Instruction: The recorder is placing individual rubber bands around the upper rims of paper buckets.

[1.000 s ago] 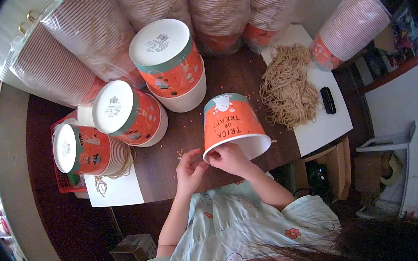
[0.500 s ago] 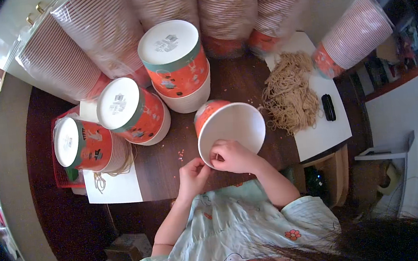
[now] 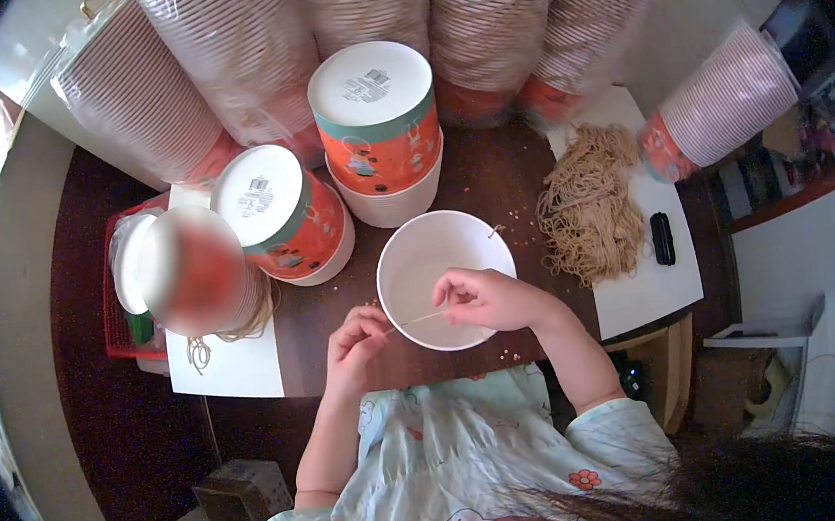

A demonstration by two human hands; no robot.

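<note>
A paper bucket [image 3: 406, 246], white inside, stands on the table before me with its mouth up. A thin tan string [image 3: 423, 317] crosses its near left rim. My right hand [image 3: 489, 297] is over the mouth, its fingers closed on the inner end of the string. Outside the rim at the left, my left hand [image 3: 356, 345] pinches the other end. I cannot tell whether the string passes through a hole in the wall. On the bucket's right rim sits a small knot of string [image 3: 497, 231].
Orange and green buckets stand upside down in stacks [image 3: 377, 154] behind and to the left. Tall wrapped bucket stacks [image 3: 490, 22] line the back. At right, a heap of tan strings [image 3: 588, 204] lies on white paper beside a black object [image 3: 662, 239]. A red basket [image 3: 114, 320] is far left.
The bucket has come more upright, so its mouth now faces up and its right rim knot shows. My hands have moved apart, with the string stretched between them.
</note>
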